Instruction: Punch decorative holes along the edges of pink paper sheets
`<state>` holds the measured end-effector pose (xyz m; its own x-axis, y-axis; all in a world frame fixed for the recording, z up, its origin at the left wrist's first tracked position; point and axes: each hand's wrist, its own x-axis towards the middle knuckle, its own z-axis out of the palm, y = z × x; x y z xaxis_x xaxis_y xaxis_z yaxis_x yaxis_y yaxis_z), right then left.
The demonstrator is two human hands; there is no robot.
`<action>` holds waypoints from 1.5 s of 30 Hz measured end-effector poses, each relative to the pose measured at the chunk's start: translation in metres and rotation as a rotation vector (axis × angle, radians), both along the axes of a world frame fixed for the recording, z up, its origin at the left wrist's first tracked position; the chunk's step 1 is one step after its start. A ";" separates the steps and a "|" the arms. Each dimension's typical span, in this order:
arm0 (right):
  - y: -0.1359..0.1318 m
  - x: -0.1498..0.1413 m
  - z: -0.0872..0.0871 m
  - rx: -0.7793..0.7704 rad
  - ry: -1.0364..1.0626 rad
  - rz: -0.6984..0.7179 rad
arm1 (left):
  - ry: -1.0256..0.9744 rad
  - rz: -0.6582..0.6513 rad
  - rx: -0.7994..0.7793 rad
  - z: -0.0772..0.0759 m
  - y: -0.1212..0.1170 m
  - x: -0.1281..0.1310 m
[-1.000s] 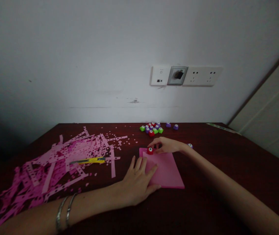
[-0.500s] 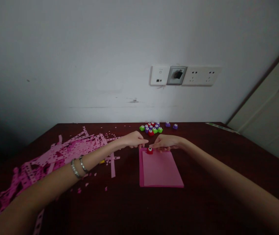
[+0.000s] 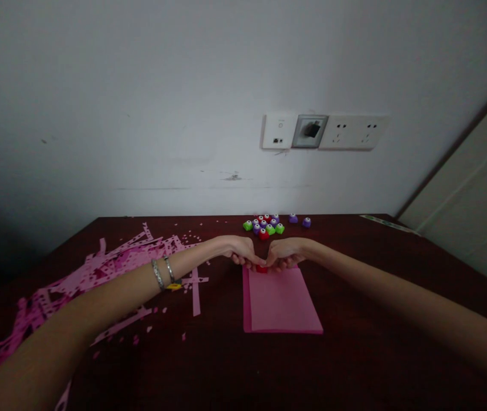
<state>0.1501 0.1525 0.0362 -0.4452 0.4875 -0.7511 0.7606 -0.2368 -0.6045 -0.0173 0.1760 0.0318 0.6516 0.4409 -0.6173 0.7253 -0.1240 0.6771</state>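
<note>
Wall fittings: a grey-framed box (image 3: 297, 135), set between two white plates, holds a black piece (image 3: 313, 130) whose exact nature is too small to tell. The dark red-brown table (image 3: 367, 297) bears all loose items.

Item in hand: a red punch (image 3: 262, 269), located at the far edge of the pink sheets (image 3: 284, 305), toward their left corner. Only its glossy red front shows; the top is covered by the digits. The sheets lie flat, a paler one over a deeper pink one that shows along the left side.

Hands: the left hand (image 3: 242, 250) is folded narrow, fingers curled under, thumb extended onto the punch. The right hand (image 3: 285, 252) is likewise narrow and meets it from the other side, the two tips nearly together. Both are closed about the punch (how the lower fingers bear on it is hidden from this angle).

Surroundings: behind the hands sits a cluster of small punches (image 3: 263, 234) in red, green and purple, with two purple punches (image 3: 307, 223) apart to the right. At left lies a heap of perforated pink strips (image 3: 117, 260); a yellow cutter (image 3: 174, 286) shows partly beneath the braceleted left forearm.
</note>
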 end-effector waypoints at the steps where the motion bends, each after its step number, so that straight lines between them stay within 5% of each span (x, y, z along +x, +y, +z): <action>1: -0.001 -0.001 0.001 0.002 0.003 -0.003 | 0.005 -0.024 -0.025 -0.002 0.003 0.001; 14: 0.003 -0.009 -0.004 0.084 -0.009 0.081 | -0.006 -0.107 0.025 -0.005 0.007 0.004; 18: -0.004 -0.005 -0.001 0.158 -0.020 0.038 | -0.048 -0.023 0.072 -0.007 -0.002 -0.003; 22: -0.013 0.002 -0.002 0.325 0.055 -0.026 | -0.055 0.105 0.399 -0.005 -0.024 -0.010; 26: -0.022 0.012 -0.006 0.495 0.167 -0.011 | -0.071 0.198 0.975 -0.006 -0.070 -0.013; 30: -0.030 0.019 -0.004 0.614 0.198 -0.037 | 0.002 -0.021 1.307 -0.018 -0.124 -0.010; 33: -0.034 0.020 -0.005 0.780 0.185 -0.030 | 0.064 -0.071 1.332 -0.032 -0.150 -0.008; 37: -0.039 0.017 -0.015 0.978 0.169 0.133 | 0.077 -0.093 1.234 -0.043 -0.156 -0.010; 45: -0.042 0.016 -0.021 1.054 0.198 0.189 | 0.070 -0.078 1.178 -0.046 -0.155 -0.012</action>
